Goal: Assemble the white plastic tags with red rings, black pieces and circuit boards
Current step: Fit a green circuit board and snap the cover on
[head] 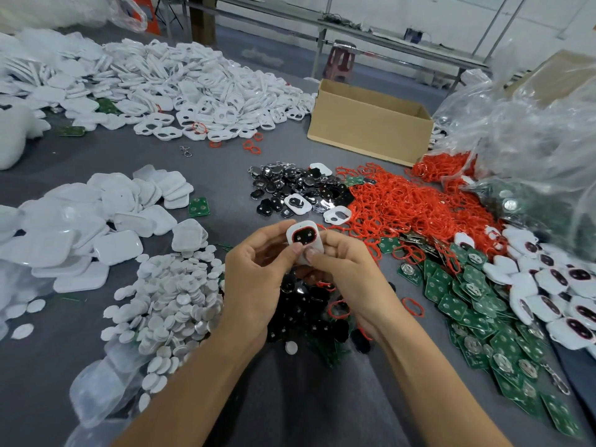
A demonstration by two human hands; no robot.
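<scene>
Both forearms come in from the bottom edge, elbows cut off. Under the wrists a heap of black pieces (309, 306) is mostly hidden by the hands, so its extent is hard to judge. The left hand (258, 279) and right hand (343, 269) are raised above the grey table (96, 150), palms turned toward each other. The fingers of both are curled round one white tag (304, 235) held between them. Both thumbs press on its lower half and cover it. Its upper face shows a black centre edged in red.

Left of the fingers lie white discs (174, 301), some inside a clear bag (96, 391), with white covers (96, 227) further left. Right of the fingers green circuit boards (467, 301) overlap, and finished tags (548, 285) run off the right edge.

Just beyond the fingertips and to the right spreads a heap of red rings (403, 204). Far beyond stands a cardboard box (371, 124), its inside out of sight, beside a crumpled plastic sack (532, 124) and a blurred mound of white frames (209, 85).
</scene>
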